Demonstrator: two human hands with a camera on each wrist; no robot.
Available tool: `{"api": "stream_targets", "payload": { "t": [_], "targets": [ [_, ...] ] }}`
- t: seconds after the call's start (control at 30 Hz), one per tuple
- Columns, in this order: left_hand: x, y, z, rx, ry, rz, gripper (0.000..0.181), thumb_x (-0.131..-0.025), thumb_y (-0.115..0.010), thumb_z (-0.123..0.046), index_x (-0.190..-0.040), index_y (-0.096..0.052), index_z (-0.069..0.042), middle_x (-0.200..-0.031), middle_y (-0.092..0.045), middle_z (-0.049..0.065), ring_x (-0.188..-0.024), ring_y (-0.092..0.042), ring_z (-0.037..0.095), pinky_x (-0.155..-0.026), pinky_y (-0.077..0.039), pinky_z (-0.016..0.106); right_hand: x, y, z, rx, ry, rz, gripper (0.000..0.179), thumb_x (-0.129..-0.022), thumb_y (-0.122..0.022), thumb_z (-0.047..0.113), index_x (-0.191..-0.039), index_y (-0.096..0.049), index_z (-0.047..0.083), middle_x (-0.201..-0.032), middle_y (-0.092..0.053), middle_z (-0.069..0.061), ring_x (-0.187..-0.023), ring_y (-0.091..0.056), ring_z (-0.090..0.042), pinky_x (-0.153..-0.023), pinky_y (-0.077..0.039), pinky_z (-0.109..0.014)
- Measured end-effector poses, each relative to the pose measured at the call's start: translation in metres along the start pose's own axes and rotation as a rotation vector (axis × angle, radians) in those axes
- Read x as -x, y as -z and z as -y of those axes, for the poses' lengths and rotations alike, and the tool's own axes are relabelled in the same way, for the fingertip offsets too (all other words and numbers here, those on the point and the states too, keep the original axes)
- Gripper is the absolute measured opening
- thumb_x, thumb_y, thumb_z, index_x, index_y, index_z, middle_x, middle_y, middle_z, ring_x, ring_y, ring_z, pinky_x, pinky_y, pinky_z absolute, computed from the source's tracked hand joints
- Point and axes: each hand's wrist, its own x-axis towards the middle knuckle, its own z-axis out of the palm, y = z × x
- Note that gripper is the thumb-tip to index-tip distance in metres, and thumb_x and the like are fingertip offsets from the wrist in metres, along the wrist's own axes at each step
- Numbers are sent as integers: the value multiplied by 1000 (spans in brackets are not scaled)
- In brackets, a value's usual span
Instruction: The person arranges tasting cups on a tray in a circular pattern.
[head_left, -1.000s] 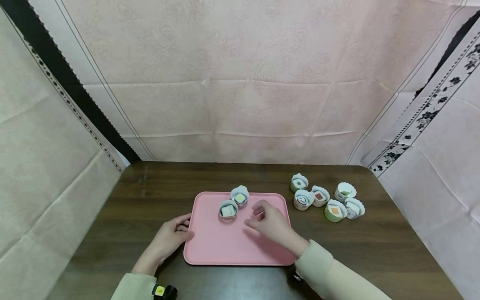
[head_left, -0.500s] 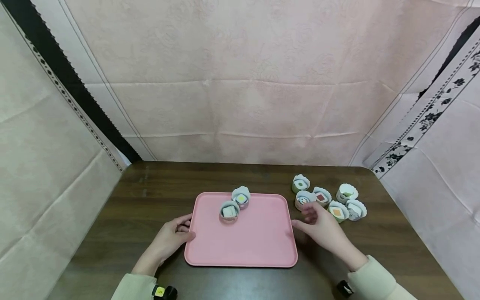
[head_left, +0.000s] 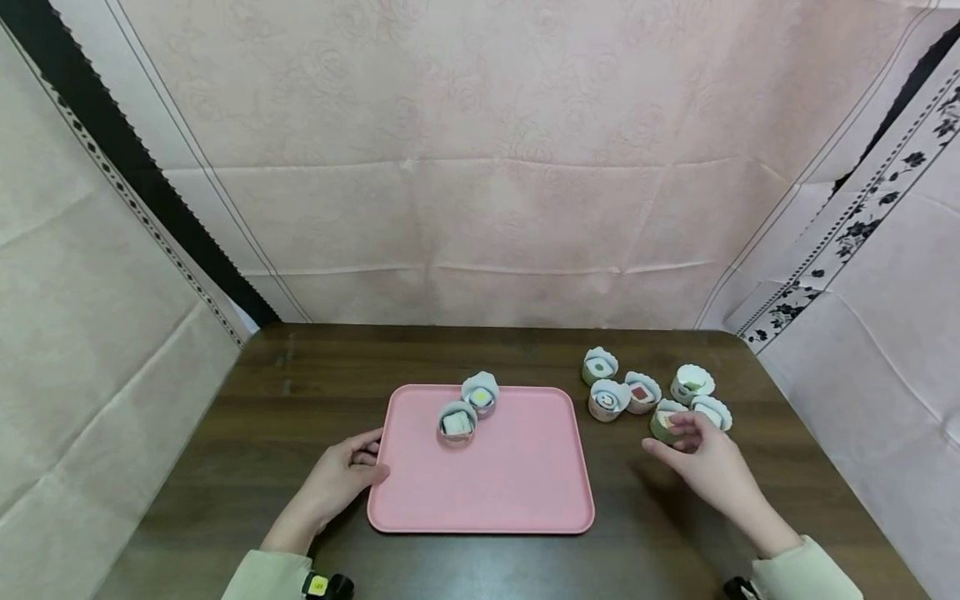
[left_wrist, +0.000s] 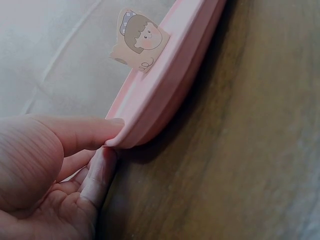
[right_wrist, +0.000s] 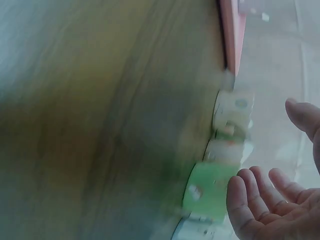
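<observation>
My left hand pinches the left rim of a pink tray, thumb on top and fingers beneath in the left wrist view. Two small cupcake-shaped cups with scalloped pale-blue tops, one cup in front of the other cup, stand near the tray's back. My right hand is over the cluster on the right, fingertips overlapping a green cupcake-shaped cup. In the right wrist view its fingers lie right at the green cup, the thumb spread apart from them.
Close around the green cup stand several similar cups, among them a pale cup, a blue-topped cup and a cup with a red square. All are on the brown wooden table. Pale cloth hangs behind it.
My right hand has moved right, from over the tray, past the tray's right edge, to the green cup in the cluster. The left hand has stayed on the tray's rim.
</observation>
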Motion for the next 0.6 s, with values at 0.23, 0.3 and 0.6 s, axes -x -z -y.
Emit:
{"api": "stream_targets", "payload": {
  "t": [0.23, 0.3, 0.6],
  "targets": [
    [1, 0, 0, 5, -7, 3, 60, -82, -75, -7, -138, -54, -10, -111, -55, 10, -90, -57, 21, -72, -52, 33, 3, 11, -17, 32, -78, -46, 76, -80, -74, 53, -124, -51, -5, -109, -64, -18, -94, -63, -29, -67, -49, -28],
    [1, 0, 0, 3, -9, 3, 60, -82, -75, -6, -138, -53, -10, -111, -55, 10, -90, -57, 21, -72, -52, 33, 4, 12, -19, 39, -91, -55, 76, -80, -73, 53, -123, -51, -6, -109, -64, -19, -94, -63, -30, -68, -49, -29],
    [1, 0, -1, -17, -9, -5, 60, -82, -75, -8, -138, -54, -10, -111, -56, 9, -91, -57, 21, -73, -52, 33, 2, 11, -24, 54, -126, -41, 79, -82, -72, 53, -125, -51, -9, -111, -63, -23, -95, -63, -32, -71, -49, -36]
  ]
}}
